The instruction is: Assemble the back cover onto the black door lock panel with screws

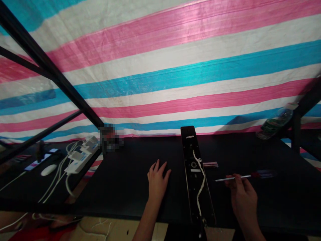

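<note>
My left hand (158,180) lies flat on the black table with its fingers spread, left of a long black panel. That panel (193,187) looks like the back of a door lock, with a white cable (202,185) running down its length. To its right, my right hand (242,194) pinches the metal shaft of a screwdriver (233,178). The tool lies roughly level, its tip pointing left toward the panel and its dark, partly see-through handle to the right. A small pinkish packet or stick (210,164) rests beside the panel's right edge.
A plastic bottle (273,125) leans at the back right by a black frame post. At left, a white power strip (81,155) with cables, a white mouse (48,170) and a lit phone (41,159) are on another surface. A striped sheet (175,80) hangs behind the table (120,187).
</note>
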`<state>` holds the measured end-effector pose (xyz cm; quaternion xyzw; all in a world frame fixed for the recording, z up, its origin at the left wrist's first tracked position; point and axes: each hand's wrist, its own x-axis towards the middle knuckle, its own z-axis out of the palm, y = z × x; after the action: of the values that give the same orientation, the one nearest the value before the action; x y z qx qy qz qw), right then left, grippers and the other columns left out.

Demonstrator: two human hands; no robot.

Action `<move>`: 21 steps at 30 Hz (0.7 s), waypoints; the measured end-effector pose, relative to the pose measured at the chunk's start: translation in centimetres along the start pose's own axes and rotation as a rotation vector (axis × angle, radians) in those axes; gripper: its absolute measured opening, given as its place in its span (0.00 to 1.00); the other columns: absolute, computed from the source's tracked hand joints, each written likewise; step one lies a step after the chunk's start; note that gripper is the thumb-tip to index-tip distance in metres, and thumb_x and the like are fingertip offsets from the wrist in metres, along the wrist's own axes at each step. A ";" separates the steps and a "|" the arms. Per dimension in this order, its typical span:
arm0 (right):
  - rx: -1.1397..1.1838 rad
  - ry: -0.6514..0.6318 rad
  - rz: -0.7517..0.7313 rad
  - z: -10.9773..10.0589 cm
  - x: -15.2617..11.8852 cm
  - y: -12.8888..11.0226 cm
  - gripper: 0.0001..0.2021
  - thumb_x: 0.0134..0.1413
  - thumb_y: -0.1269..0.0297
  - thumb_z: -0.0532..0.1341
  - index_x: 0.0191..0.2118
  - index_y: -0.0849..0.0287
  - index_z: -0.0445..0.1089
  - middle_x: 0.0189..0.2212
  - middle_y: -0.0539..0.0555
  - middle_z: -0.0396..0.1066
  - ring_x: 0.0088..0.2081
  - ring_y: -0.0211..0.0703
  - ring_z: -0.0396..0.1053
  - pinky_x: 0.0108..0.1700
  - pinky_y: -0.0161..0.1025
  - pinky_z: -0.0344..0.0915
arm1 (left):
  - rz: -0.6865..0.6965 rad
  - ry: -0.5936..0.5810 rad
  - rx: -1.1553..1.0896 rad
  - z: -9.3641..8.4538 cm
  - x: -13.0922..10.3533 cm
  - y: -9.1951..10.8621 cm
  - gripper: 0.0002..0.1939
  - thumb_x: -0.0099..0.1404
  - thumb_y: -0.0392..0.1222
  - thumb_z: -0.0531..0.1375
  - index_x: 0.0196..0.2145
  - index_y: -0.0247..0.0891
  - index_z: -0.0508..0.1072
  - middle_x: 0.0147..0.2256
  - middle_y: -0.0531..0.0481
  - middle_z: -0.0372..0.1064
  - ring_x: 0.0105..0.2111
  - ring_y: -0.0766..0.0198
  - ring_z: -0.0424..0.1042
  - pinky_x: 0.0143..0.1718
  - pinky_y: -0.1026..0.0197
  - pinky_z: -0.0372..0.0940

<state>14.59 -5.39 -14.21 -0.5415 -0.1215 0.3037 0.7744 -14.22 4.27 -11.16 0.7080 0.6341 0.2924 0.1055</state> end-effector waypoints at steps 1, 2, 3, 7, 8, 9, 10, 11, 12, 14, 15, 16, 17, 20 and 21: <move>-0.028 -0.007 -0.010 0.1 0.0 -0.3 0.18 0.50 0.49 0.72 0.36 0.59 0.72 0.29 0.49 0.77 0.26 0.35 0.73 0.30 0.31 0.71 | -0.026 0.020 -0.073 0.1 -0.4 0.6 0.17 0.68 0.44 0.62 0.53 0.42 0.79 0.62 0.38 0.68 0.62 0.41 0.66 0.60 0.34 0.62; -0.056 -0.014 -0.030 0.4 0.0 -0.7 0.18 0.51 0.49 0.71 0.37 0.59 0.72 0.30 0.49 0.77 0.26 0.35 0.73 0.30 0.31 0.71 | -0.048 0.030 -0.166 0.4 -1.0 1.4 0.18 0.69 0.45 0.60 0.53 0.41 0.78 0.62 0.38 0.68 0.62 0.44 0.66 0.62 0.36 0.61; -0.078 -0.025 -0.062 1.0 0.1 -1.4 0.18 0.53 0.49 0.70 0.37 0.59 0.71 0.30 0.49 0.77 0.27 0.36 0.74 0.30 0.32 0.71 | -0.063 0.022 -0.271 0.6 -1.8 2.3 0.18 0.71 0.46 0.57 0.54 0.40 0.77 0.62 0.38 0.68 0.63 0.46 0.66 0.64 0.38 0.60; -0.051 -0.163 -0.251 5.5 0.9 -5.7 0.16 0.58 0.50 0.66 0.41 0.55 0.65 0.30 0.50 0.78 0.31 0.44 0.78 0.35 0.41 0.75 | -0.081 -0.169 -0.613 2.2 -5.7 6.9 0.28 0.73 0.50 0.55 0.66 0.40 0.64 0.68 0.40 0.60 0.68 0.52 0.60 0.68 0.45 0.57; -0.038 -0.220 -0.302 7.2 1.3 -6.7 0.15 0.60 0.50 0.65 0.42 0.54 0.64 0.30 0.50 0.78 0.32 0.46 0.79 0.36 0.43 0.76 | -0.087 -0.202 -0.651 2.6 -6.6 7.8 0.30 0.73 0.50 0.54 0.69 0.39 0.58 0.69 0.40 0.57 0.69 0.53 0.57 0.69 0.46 0.56; -0.030 -0.276 -0.355 8.9 1.8 -7.7 0.15 0.61 0.50 0.64 0.42 0.53 0.63 0.30 0.50 0.78 0.32 0.46 0.79 0.37 0.45 0.76 | -0.095 -0.222 -0.676 2.9 -7.2 8.6 0.32 0.74 0.49 0.52 0.71 0.37 0.53 0.70 0.39 0.53 0.70 0.54 0.54 0.70 0.47 0.53; -0.033 -0.335 -0.401 10.6 2.4 -8.4 0.14 0.62 0.50 0.63 0.43 0.53 0.63 0.32 0.51 0.78 0.34 0.47 0.79 0.40 0.48 0.77 | -0.105 -0.233 -0.693 3.2 -7.7 9.1 0.33 0.75 0.49 0.51 0.72 0.36 0.49 0.71 0.40 0.49 0.71 0.55 0.51 0.71 0.48 0.51; -0.051 -0.380 -0.449 12.3 3.1 -8.9 0.14 0.63 0.49 0.62 0.42 0.53 0.63 0.33 0.51 0.78 0.35 0.47 0.79 0.42 0.49 0.77 | -0.114 -0.238 -0.707 3.4 -8.0 9.4 0.33 0.75 0.48 0.49 0.73 0.36 0.47 0.72 0.40 0.47 0.72 0.56 0.48 0.72 0.49 0.48; -0.084 -0.432 -0.484 13.9 3.9 -9.2 0.14 0.64 0.48 0.60 0.42 0.52 0.63 0.35 0.52 0.78 0.36 0.47 0.79 0.45 0.50 0.76 | -0.121 -0.240 -0.721 3.5 -8.1 9.5 0.33 0.76 0.48 0.48 0.73 0.36 0.47 0.72 0.41 0.46 0.72 0.57 0.46 0.72 0.49 0.46; -0.123 -0.541 -0.516 16.8 5.6 -9.0 0.15 0.66 0.45 0.56 0.41 0.52 0.62 0.36 0.52 0.76 0.38 0.45 0.79 0.46 0.50 0.76 | -0.123 -0.244 -0.752 3.6 -8.1 9.3 0.32 0.76 0.48 0.47 0.73 0.37 0.48 0.72 0.43 0.46 0.72 0.58 0.46 0.72 0.50 0.45; -0.157 -0.613 -0.526 17.9 6.5 -8.7 0.16 0.66 0.43 0.55 0.41 0.51 0.62 0.36 0.52 0.75 0.39 0.45 0.78 0.46 0.49 0.77 | -0.118 -0.246 -0.764 3.6 -8.0 9.1 0.31 0.76 0.47 0.47 0.73 0.38 0.49 0.72 0.44 0.47 0.72 0.59 0.46 0.72 0.51 0.46; -0.194 -0.670 -0.539 18.9 7.3 -8.3 0.17 0.66 0.43 0.53 0.41 0.51 0.62 0.35 0.52 0.75 0.39 0.45 0.78 0.45 0.48 0.77 | -0.114 -0.246 -0.774 3.6 -7.9 8.9 0.31 0.76 0.47 0.47 0.73 0.38 0.49 0.72 0.44 0.47 0.72 0.59 0.47 0.72 0.51 0.46; -0.238 -0.718 -0.557 19.8 8.0 -7.8 0.17 0.67 0.42 0.53 0.42 0.51 0.62 0.34 0.51 0.74 0.38 0.45 0.77 0.44 0.48 0.77 | -0.112 -0.244 -0.779 3.7 -7.9 8.8 0.31 0.76 0.47 0.47 0.73 0.38 0.49 0.72 0.44 0.47 0.72 0.59 0.46 0.72 0.52 0.46; -0.338 -0.789 -0.623 21.4 9.3 -6.6 0.16 0.68 0.45 0.51 0.43 0.52 0.63 0.32 0.51 0.73 0.35 0.44 0.76 0.41 0.46 0.77 | -0.117 -0.244 -0.781 3.7 -7.9 8.7 0.31 0.76 0.47 0.47 0.73 0.37 0.48 0.72 0.44 0.46 0.72 0.59 0.46 0.72 0.52 0.47; -0.366 -0.804 -0.649 21.7 9.4 -6.4 0.15 0.68 0.46 0.51 0.44 0.52 0.63 0.32 0.52 0.73 0.35 0.44 0.75 0.41 0.45 0.76 | -0.121 -0.248 -0.779 3.8 -7.9 8.7 0.32 0.76 0.47 0.47 0.73 0.37 0.48 0.72 0.44 0.46 0.72 0.59 0.46 0.72 0.51 0.47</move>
<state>12.96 15.38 -1.35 -0.4432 -0.6197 0.2062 0.6140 -5.09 -4.00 -11.88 0.6064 0.4989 0.4164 0.4582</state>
